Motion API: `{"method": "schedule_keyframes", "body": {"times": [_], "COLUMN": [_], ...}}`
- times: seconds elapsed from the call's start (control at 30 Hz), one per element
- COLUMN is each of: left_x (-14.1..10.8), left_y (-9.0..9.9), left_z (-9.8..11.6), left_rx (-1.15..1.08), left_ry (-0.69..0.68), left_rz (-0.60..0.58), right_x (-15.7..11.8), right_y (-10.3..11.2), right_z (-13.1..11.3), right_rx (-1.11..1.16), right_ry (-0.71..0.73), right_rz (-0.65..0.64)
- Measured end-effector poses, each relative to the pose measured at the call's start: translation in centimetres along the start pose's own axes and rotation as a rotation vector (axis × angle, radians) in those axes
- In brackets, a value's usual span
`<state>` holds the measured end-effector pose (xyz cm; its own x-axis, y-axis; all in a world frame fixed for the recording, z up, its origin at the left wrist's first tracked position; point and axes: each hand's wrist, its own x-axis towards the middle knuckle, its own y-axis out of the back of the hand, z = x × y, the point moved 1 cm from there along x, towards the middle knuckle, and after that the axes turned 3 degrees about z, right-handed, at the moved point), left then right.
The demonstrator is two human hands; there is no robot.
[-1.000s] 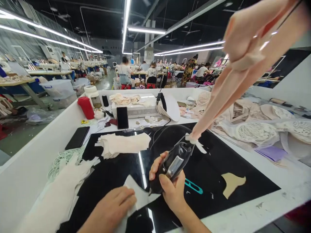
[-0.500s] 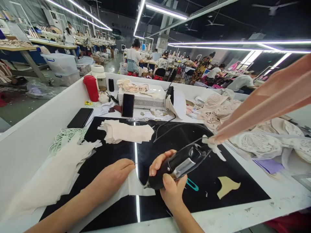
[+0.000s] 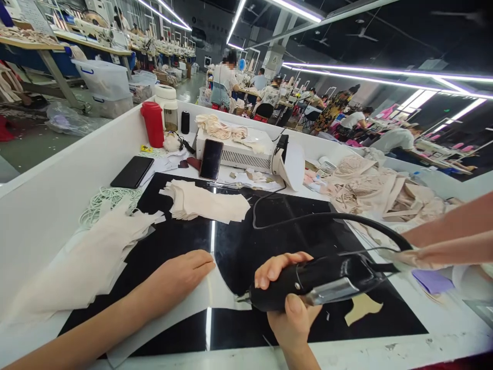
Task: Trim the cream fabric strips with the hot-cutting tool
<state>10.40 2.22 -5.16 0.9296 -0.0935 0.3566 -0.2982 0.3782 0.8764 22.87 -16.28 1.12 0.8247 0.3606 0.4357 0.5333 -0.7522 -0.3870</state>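
The black tool (image 3: pixel 320 274) has tipped flatter; wall lettering (image 3: pixel 220 25) is blurred.

Black hand tool (image 3: pixel 316 288) now nearly level, its rear end (image 3: pixel 364 270) farther right, pink fabric strip (image 3: pixel 458 245) lower.

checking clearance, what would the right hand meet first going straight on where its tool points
Likely the pale sheet under the left hand, just at the tool tip; depth makes contact unclear.
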Motion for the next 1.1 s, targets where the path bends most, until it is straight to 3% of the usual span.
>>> {"method": "schedule_keyframes", "body": {"times": [0.2,0.6,0.83,1.1], "left_x": [0.4,0.0,-0.1,-0.6], "left_y": [0.6,-0.1,-0.5,-0.9], "left_z": [0.5,0.5,0.3,0.0], "left_rx": [0.025,0.105,0.044,0.044], "left_ry": [-0.015,-0.132,-0.079,-0.079], "left_rz": [-0.022,0.151,0.080,0.067], "right_x": [0.3,2.6,4.2,4.8], "right_y": [-0.4,-2.1,-4.2,-5.1], "right_z": [-0.3,0.6,2.8,4.2], "right_rx": [0.010,-0.003,0.056,0.036], "right_ry": [0.004,0.019,0.019,0.022], "right_rz": [0.021,0.043,0.050,0.060]}}
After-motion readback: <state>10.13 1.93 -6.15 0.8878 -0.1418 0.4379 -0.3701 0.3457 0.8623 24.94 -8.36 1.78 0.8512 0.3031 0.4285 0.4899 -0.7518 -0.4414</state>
